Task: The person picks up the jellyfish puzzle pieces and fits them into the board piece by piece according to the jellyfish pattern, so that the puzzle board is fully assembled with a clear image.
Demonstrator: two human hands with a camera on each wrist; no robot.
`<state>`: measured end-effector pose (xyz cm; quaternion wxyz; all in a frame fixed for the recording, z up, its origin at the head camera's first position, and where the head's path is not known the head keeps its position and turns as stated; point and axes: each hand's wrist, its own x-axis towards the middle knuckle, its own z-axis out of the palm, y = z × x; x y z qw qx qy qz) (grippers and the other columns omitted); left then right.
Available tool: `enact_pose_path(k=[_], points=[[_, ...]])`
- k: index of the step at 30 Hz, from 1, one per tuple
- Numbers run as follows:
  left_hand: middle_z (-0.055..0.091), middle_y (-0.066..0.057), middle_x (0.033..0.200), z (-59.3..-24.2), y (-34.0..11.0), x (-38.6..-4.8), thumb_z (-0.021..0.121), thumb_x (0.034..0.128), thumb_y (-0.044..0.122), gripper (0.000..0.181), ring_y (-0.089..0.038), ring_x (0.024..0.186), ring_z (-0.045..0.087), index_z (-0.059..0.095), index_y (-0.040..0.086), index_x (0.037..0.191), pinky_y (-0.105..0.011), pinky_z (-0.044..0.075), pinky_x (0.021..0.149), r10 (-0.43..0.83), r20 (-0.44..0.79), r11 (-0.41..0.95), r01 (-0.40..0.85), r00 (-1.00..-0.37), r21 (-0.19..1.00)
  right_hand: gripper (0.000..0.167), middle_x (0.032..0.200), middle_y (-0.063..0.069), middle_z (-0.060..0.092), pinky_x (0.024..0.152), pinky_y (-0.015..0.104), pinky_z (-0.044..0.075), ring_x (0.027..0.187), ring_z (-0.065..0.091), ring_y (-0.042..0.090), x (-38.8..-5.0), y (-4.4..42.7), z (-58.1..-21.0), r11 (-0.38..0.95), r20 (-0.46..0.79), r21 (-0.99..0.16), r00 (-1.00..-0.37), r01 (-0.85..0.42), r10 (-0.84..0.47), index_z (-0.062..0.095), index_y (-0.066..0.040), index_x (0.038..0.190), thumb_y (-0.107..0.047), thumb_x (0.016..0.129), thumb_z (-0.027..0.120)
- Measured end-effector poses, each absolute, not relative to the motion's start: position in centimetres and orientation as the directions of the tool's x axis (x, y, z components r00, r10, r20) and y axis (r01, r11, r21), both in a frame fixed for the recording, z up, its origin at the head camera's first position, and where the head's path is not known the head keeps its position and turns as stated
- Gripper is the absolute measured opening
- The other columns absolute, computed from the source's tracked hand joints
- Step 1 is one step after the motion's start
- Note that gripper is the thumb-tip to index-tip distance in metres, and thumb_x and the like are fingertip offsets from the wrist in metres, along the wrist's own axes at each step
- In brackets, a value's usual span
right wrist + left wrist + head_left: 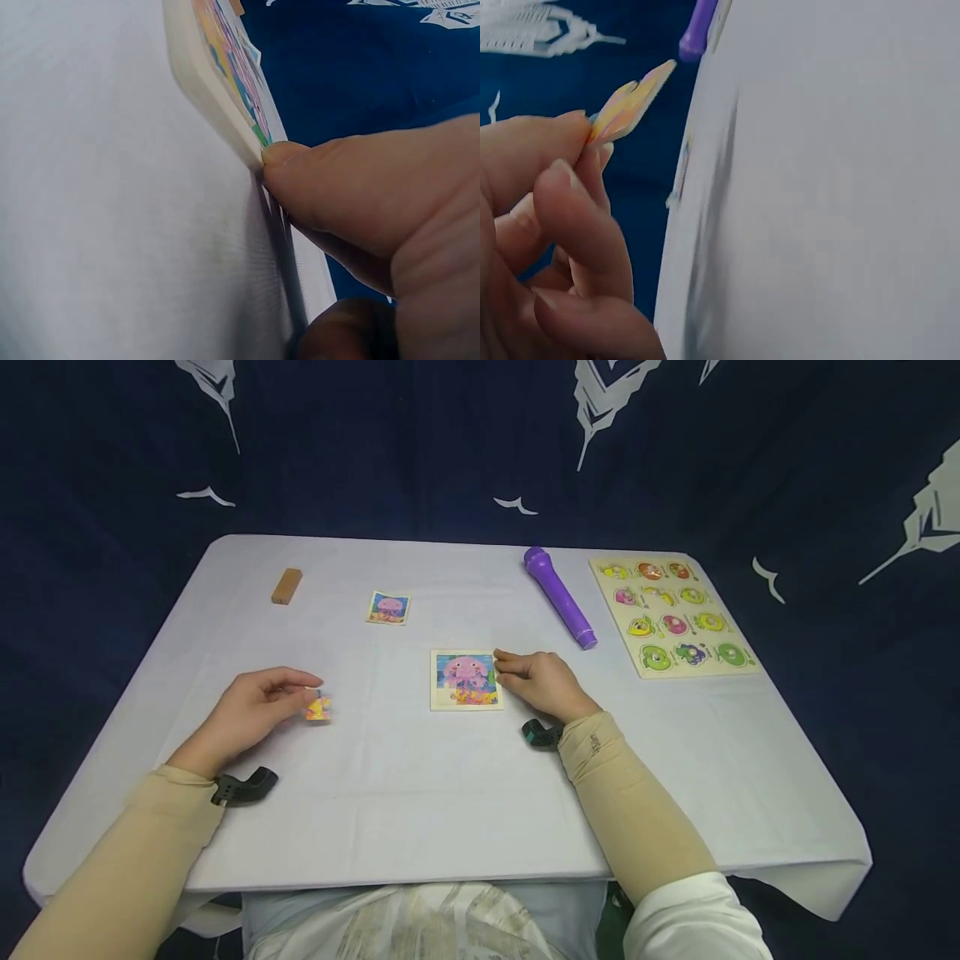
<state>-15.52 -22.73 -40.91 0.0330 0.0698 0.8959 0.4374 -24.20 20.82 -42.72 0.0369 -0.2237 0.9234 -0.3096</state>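
Note:
A small jigsaw puzzle piece, yellow, orange and pink, is pinched between the thumb and finger of my left hand. The left wrist view shows the puzzle piece held up by one end, with the other fingers curled below. Near the middle of the table lies a square jigsaw board with a pink octopus-like picture; bare pale wood shows at its lower left. My right hand grips the board's right edge near the upper corner. In the right wrist view, the thumb presses the board's edge.
A small picture card with a similar pink figure lies behind the board. Farther left is a brown wooden block. A purple microphone-shaped stick and a fruit peg board lie at the right on the white tablecloth.

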Motion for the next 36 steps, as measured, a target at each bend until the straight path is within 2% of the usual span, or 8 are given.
enact_pose_path(k=[6,11,15,21,25,36], points=[[0.069,-0.007,0.105,-40.1,-19.8,-16.3,0.069,0.0999,0.038,0.035,-0.018,0.076,0.055,0.073,0.014,0.124,-0.027,0.048,0.061,0.197,-0.029,0.566,0.09,-0.98,0.819,0.031,0.145,-0.004,0.06,0.116,0.047,0.039,0.14,0.052,0.028,-24.2,20.7,-42.8,0.708,0.067,-0.592,-0.899,-0.386,-0.434,0.072,-0.014,0.129,-0.025,0.1,0.069],[0.07,-0.007,0.109,-39.6,-15.9,-18.0,0.066,0.1025,0.029,0.028,-0.022,0.078,0.058,0.072,0.012,0.124,-0.029,0.05,0.063,0.263,-0.019,0.54,0.131,-0.964,0.831,0.031,0.144,-0.003,0.06,0.117,0.046,0.039,0.14,0.052,0.027,-24.2,20.9,-42.8,0.707,0.061,-0.598,-0.901,-0.377,-0.429,0.072,-0.013,0.128,-0.025,0.1,0.069],[0.069,-0.007,0.106,-39.5,-12.2,-19.3,0.066,0.1023,0.024,0.022,-0.023,0.081,0.058,0.073,0.011,0.118,-0.031,0.052,0.066,0.291,-0.019,0.518,0.141,-0.956,0.843,0.03,0.144,-0.003,0.061,0.116,0.045,0.039,0.139,0.053,0.027,-24.2,21.0,-42.8,0.706,0.059,-0.6,-0.901,-0.375,-0.429,0.072,-0.014,0.128,-0.025,0.1,0.069],[0.067,-0.006,0.102,-41.0,-8.1,-20.5,0.066,0.1016,0.025,0.017,-0.023,0.083,0.058,0.073,0.014,0.113,-0.035,0.047,0.073,0.307,-0.012,0.538,0.163,-0.952,0.827,0.03,0.143,-0.004,0.061,0.116,0.044,0.04,0.138,0.054,0.027,-24.1,20.9,-42.6,0.71,0.063,-0.593,-0.901,-0.38,-0.43,0.072,-0.013,0.127,-0.025,0.1,0.069],[0.069,-0.003,0.098,-41.8,-7.0,-20.5,0.067,0.1011,0.026,0.015,-0.022,0.087,0.059,0.073,0.016,0.11,-0.036,0.045,0.078,0.308,0.015,0.575,0.198,-0.951,0.794,0.03,0.143,-0.004,0.061,0.115,0.044,0.041,0.138,0.054,0.027,-24.1,20.8,-42.7,0.719,0.063,-0.58,-0.9,-0.384,-0.431,0.072,-0.014,0.127,-0.025,0.1,0.069],[0.069,0.002,0.092,-42.6,-6.4,-20.9,0.068,0.1007,0.03,0.016,-0.018,0.086,0.061,0.075,0.02,0.11,-0.034,0.045,0.075,0.315,0.066,0.689,0.276,-0.947,0.67,0.029,0.144,-0.003,0.06,0.114,0.046,0.042,0.136,0.055,0.03,-23.9,20.7,-42.5,0.723,0.061,-0.571,-0.899,-0.388,-0.434,0.072,-0.015,0.127,-0.025,0.1,0.069]])
